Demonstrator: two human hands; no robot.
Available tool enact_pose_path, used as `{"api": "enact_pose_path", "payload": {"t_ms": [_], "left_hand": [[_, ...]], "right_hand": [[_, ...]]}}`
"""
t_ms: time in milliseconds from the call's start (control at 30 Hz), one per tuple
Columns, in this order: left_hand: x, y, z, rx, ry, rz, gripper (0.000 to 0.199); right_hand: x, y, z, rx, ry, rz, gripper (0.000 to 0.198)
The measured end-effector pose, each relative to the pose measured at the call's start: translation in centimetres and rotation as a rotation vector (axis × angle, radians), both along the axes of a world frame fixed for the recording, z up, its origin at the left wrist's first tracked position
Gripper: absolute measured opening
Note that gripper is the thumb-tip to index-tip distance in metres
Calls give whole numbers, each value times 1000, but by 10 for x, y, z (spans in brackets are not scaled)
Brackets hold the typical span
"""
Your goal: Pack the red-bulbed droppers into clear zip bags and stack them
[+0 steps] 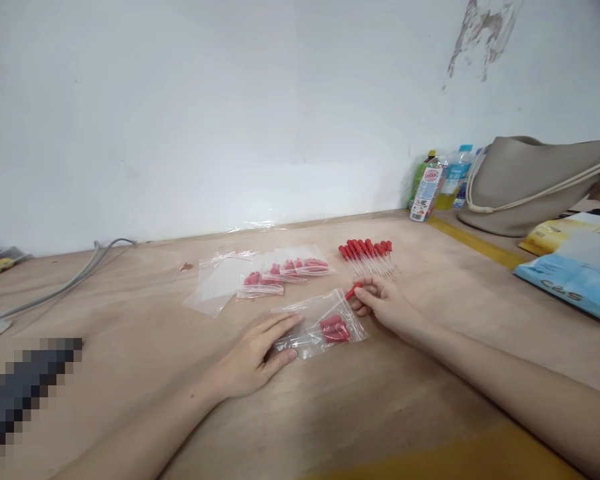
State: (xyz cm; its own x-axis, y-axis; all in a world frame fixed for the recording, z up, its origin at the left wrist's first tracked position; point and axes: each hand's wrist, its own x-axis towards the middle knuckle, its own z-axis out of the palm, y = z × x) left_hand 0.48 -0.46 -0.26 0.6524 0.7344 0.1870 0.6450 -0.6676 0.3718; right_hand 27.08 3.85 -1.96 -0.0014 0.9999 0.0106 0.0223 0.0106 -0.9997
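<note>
My left hand (261, 353) lies on the closed end of a clear zip bag (307, 343), thumb and fingers apart on the plastic. Inside this bag are several droppers with red rubber bulbs (335, 329). Between thumb and fingertips, my right hand (377, 303) pinches another dropper by its red bulb (353, 291), right at the bag's mouth. Whether its thin tube is inside the bag, I cannot tell. Just beyond the right hand, a row of loose red-bulbed droppers (367, 252) rests on the table, bulbs pointing away from me.
Behind the left hand, several filled zip bags (295, 267) overlap beside a flat bag (219, 283). A grey cable (80, 275) runs along the left. Bottles (427, 193), a grey-brown bag (525, 183) and a blue-and-yellow packet (575, 267) stand or lie at the right, before the wall.
</note>
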Motion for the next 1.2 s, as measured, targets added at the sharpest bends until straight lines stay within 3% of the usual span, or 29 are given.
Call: {"api": "enact_pose_path", "payload": {"t_ms": [167,433,800,1200], "left_hand": [[0,-1,0,-4,5,3,46],[-1,0,-1,10,2,2,46],[-1,-1,0,-1,1,-1,46],[0,-2,2,-25,26,12,46]], "right_hand": [[15,7,-5,216,-500,120,16],[32,13,8,199,-662,317,13],[18,5,11,361,-506,444,16],[1,5,1,350,-468,287,11]]}}
